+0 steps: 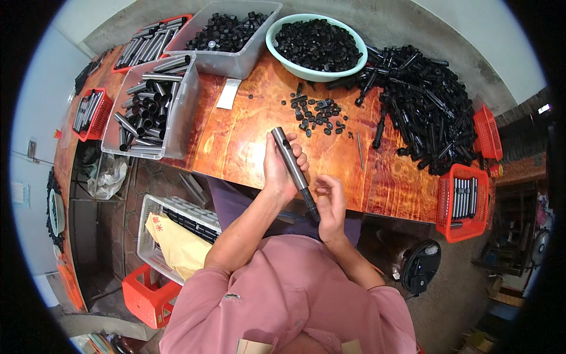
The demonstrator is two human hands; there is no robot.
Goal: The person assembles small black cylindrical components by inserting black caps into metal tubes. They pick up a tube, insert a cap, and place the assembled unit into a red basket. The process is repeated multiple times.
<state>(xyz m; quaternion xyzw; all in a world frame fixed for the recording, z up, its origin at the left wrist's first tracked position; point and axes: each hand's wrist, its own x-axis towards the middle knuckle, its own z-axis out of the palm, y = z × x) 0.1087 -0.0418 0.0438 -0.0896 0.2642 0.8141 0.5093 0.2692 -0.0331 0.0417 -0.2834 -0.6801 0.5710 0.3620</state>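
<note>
My left hand point(277, 168) is closed around a grey metal tube point(287, 154), held at a slant over the table's front edge. A hole shows near the tube's upper end, and a narrower black rod point(309, 200) sticks out of its lower end. Beside that black end is my right hand point(331, 206), its fingers loosely bent and not wrapped around it; whether it touches the rod I cannot tell. Beyond my hands, small black caps point(318, 115) lie scattered on the wooden table point(236, 150). A thin metal rod point(360, 150) lies to their right.
Clear bins of metal tubes point(191, 94) and black parts point(236, 59), plus a pale green basin point(318, 76), stand at the back. Black assemblies point(424, 106) are heaped right. Red baskets point(461, 233) flank the table. Left of me are a white crate point(144, 236) and red stool point(144, 301).
</note>
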